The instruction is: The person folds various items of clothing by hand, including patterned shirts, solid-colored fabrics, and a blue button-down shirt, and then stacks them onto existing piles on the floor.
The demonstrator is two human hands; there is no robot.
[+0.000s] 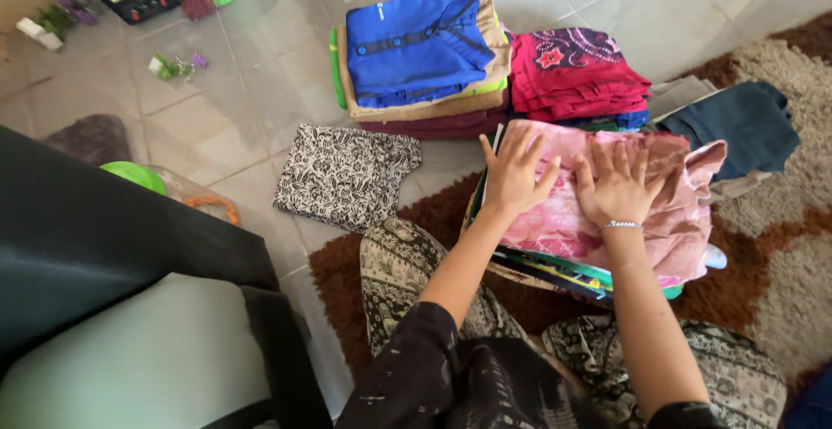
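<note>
Both hands, left hand [513, 176] and right hand [617, 188], flat, fingers spread, gripping nothing, atop pink cloth [598, 212] on folded pile.

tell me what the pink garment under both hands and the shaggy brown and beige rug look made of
Pink garment: thin woven fabric, probably; it wrinkles softly with a faint sheen. Shaggy brown and beige rug: long-pile fibre, tufts visibly shaggy, matte; wool or synthetic cannot be told.

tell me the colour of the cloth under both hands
Pink cloth, with a flowery print; the head view shows it best.
</note>
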